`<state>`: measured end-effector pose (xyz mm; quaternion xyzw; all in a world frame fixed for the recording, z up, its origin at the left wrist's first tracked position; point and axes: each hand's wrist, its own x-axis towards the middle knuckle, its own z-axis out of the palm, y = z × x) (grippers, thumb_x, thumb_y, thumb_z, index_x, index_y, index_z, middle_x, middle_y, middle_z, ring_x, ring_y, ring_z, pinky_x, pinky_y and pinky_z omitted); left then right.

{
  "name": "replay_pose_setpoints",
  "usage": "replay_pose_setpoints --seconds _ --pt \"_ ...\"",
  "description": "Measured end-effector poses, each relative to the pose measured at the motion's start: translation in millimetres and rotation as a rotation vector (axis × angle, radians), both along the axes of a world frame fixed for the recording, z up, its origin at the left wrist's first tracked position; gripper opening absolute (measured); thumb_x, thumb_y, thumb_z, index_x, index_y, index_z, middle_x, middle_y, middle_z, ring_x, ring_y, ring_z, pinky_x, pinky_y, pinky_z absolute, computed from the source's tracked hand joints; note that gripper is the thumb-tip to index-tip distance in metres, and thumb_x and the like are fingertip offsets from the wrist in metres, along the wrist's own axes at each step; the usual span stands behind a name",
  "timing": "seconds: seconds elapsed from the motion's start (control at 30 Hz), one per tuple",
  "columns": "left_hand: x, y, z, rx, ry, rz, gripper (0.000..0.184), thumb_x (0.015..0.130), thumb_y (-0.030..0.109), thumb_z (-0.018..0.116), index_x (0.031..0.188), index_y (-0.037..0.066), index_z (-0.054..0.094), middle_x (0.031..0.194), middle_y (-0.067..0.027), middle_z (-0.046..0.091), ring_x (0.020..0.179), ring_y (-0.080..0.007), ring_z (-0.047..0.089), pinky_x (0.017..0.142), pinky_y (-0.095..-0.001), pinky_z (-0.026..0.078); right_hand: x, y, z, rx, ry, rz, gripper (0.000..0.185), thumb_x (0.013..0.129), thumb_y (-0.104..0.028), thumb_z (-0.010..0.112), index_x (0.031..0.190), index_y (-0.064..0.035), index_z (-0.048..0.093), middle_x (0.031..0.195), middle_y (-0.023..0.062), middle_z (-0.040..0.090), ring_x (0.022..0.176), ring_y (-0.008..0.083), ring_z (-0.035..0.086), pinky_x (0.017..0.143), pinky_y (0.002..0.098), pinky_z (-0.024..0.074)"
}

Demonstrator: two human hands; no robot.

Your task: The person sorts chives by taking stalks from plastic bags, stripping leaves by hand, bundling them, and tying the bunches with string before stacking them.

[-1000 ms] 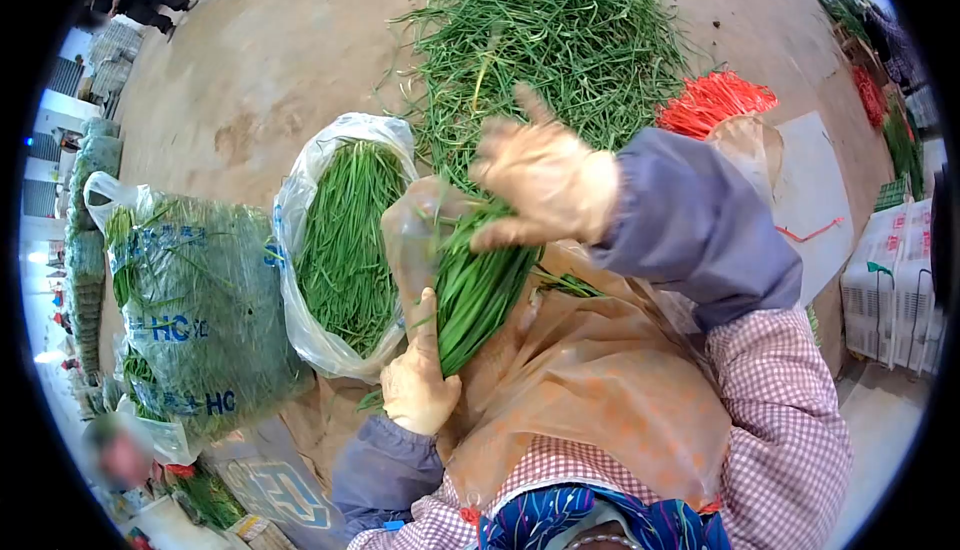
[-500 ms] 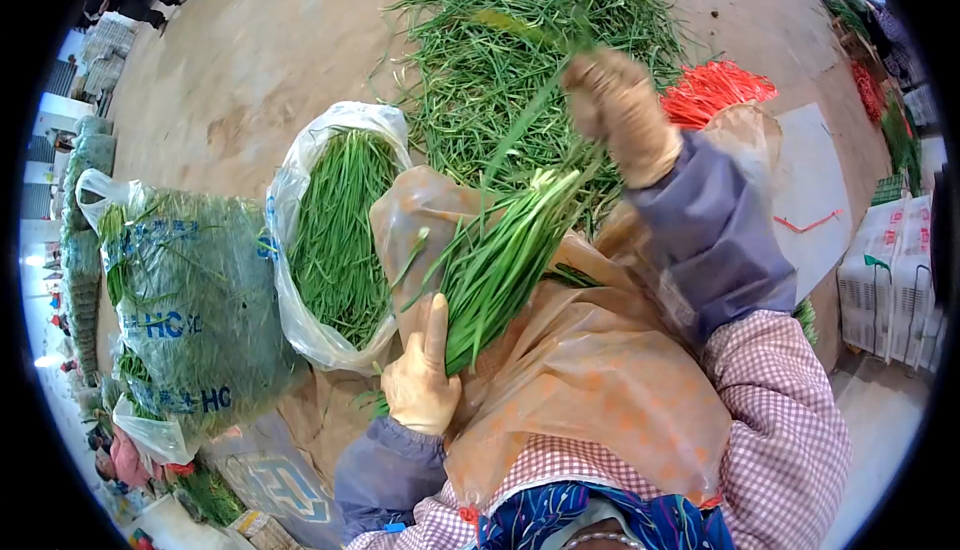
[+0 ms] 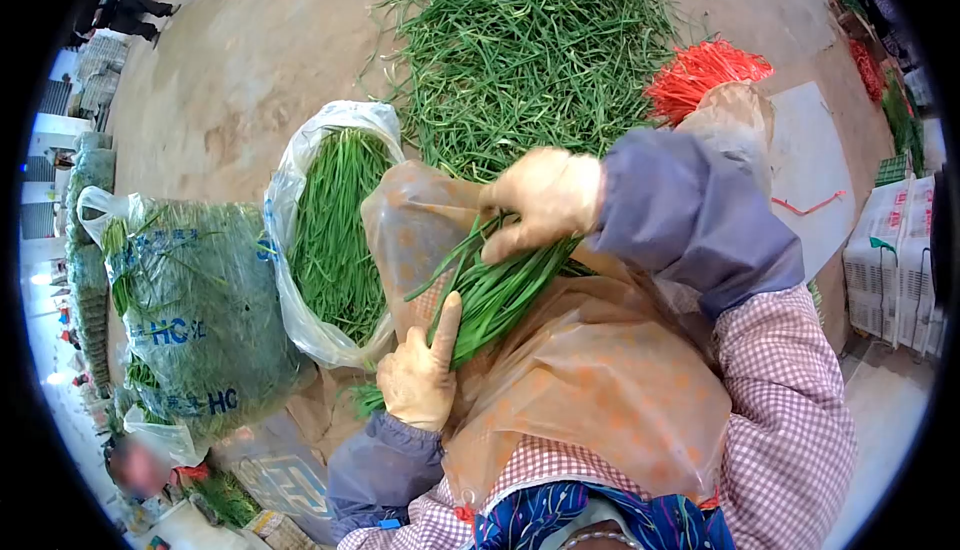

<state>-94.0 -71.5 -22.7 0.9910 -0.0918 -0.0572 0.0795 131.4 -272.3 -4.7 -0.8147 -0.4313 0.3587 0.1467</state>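
Observation:
A bunch of long green stalks (image 3: 497,300) lies slantwise over the brown translucent apron (image 3: 600,370). My left hand (image 3: 418,370), gloved, grips the lower end of the bunch, its index finger stretched along the side. At the upper part of the bunch is my right hand (image 3: 540,200), thumb and fingers closing round a few stalks. Left of my hands, an open clear plastic bag (image 3: 285,280) holds more stalks (image 3: 340,230). A large loose heap of stalks (image 3: 530,60) covers the floor ahead.
A full plastic bag with blue print (image 3: 200,300) stands at the left. Red ties (image 3: 708,75) lie right of the heap, beside a pale board (image 3: 810,170). White crates (image 3: 893,260) stand far right. A person (image 3: 125,10) is far back left; another's blurred head (image 3: 140,465) shows lower left.
My right hand has come back from over the heap, where it held a few loose blades, to the bunch. My left hand has stayed at the bunch's lower end.

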Motion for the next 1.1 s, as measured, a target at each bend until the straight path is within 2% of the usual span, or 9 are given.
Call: replay_pose_setpoints --seconds 0.1,0.2,0.3,0.57,0.63,0.77,0.83,0.9,1.1 --pt "-2.2 0.9 1.9 0.001 0.002 0.001 0.098 0.066 0.000 0.065 0.151 0.028 0.027 0.081 -0.0139 0.054 0.060 -0.0326 0.058 0.051 -0.0459 0.046 -24.4 8.0 -43.3 0.395 0.091 -0.105 0.040 0.088 -0.036 0.064 0.112 -0.0043 0.062 0.089 0.0221 0.065 0.086 0.0391 0.063 0.076 0.0435 0.0509" --pt "-5.4 2.3 -2.1 -0.043 -0.021 0.022 0.097 0.064 0.000 0.065 0.151 0.027 0.029 0.081 -0.0136 0.054 0.060 -0.0325 0.058 0.051 -0.0455 0.045 -30.2 5.3 -54.3 0.689 0.423 -0.494 0.017 0.089 -0.013 0.063 0.103 -0.0024 0.062 0.078 0.0090 0.066 0.075 0.0198 0.064 0.069 0.0327 0.0512" --pt "-6.2 4.9 -9.6 -0.098 -0.064 0.023 0.097 0.063 0.000 0.066 0.150 0.025 0.031 0.080 -0.0132 0.053 0.060 -0.0326 0.058 0.051 -0.0451 0.045 -25.6 0.8 -47.2 0.886 0.918 -0.876 0.009 0.093 -0.012 0.060 0.095 -0.0030 0.062 0.071 0.0001 0.058 0.056 0.0073 0.054 0.050 0.0239 0.0440" --pt "-13.1 4.5 -22.5 -0.121 -0.163 0.086 0.101 0.054 -0.002 0.067 0.147 0.022 0.036 0.079 -0.0122 0.052 0.061 -0.0330 0.056 0.052 -0.0453 0.044 40.9 -83.8 -1.9 1.322 0.741 -1.192 0.020 0.093 -0.032 0.064 0.096 -0.0122 0.063 0.055 -0.0104 0.039 0.041 0.0042 0.032 0.037 0.0233 0.0339" --pt "-15.1 8.2 -26.7 -0.144 -0.161 0.077 0.104 0.052 -0.002 0.067 0.148 0.023 0.036 0.081 -0.0121 0.053 0.061 -0.0337 0.056 0.052 -0.0450 0.044 74.5 -139.4 -8.0 1.364 0.670 -1.132 0.028 0.092 -0.033 0.065 0.105 -0.0081 0.064 0.062 -0.0059 0.052 0.049 0.0084 0.046 0.047 0.0284 0.0455" --pt "-17.2 9.1 -33.5 -0.147 -0.179 0.075 0.106 0.052 -0.002 0.067 0.149 0.025 0.035 0.082 -0.0121 0.054 0.062 -0.0343 0.056 0.052 -0.0444 0.044 85.4 -147.0 -27.8 0.213 -0.439 -0.968 0.058 0.087 -0.037 0.069 0.134 -0.0082 0.052 0.115 0.0112 0.064 0.098 0.0177 0.061 0.090 0.0326 0.0507" --pt "-18.4 8.9 -35.7 -0.168 -0.185 0.083 0.106 0.052 -0.002 0.067 0.149 0.025 0.035 0.081 -0.0121 0.054 0.062 -0.0344 0.056 0.052 -0.0443 0.044 60.3 -132.5 -34.1 0.476 -0.712 -0.597 0.070 0.084 -0.041 0.071 0.142 -0.0144 0.043 0.133 0.0149 0.053 0.108 0.0205 0.059 0.096 0.0349 0.0484" --pt "-20.2 8.4 -37.5 -0.206 -0.196 0.092 0.106 0.052 -0.003 0.067 0.149 0.024 0.035 0.081 -0.0123 0.055 0.062 -0.0344 0.056 0.053 -0.0445 0.044 33.1 -114.8 -16.2 0.561 0.166 -0.565 0.076 0.086 -0.046 0.067 0.147 -0.0180 0.034 0.144 0.0172 0.042 0.118 0.0289 0.055 0.100 0.0380 0.0453" --pt "-20.0 9.2 -42.0 -0.292 -0.227 0.107 0.095 0.057 -0.002 0.066 0.146 0.017 0.039 0.082 -0.0134 0.056 0.065 -0.0346 0.058 0.056 -0.0434 0.047 -1.3 -79.8 -35.5 0.183 0.338 -0.499 0.037 0.090 -0.038 0.065 0.107 -0.0056 0.067 0.091 0.0097 0.069 0.088 0.0168 0.063 0.082 0.0338 0.0514"
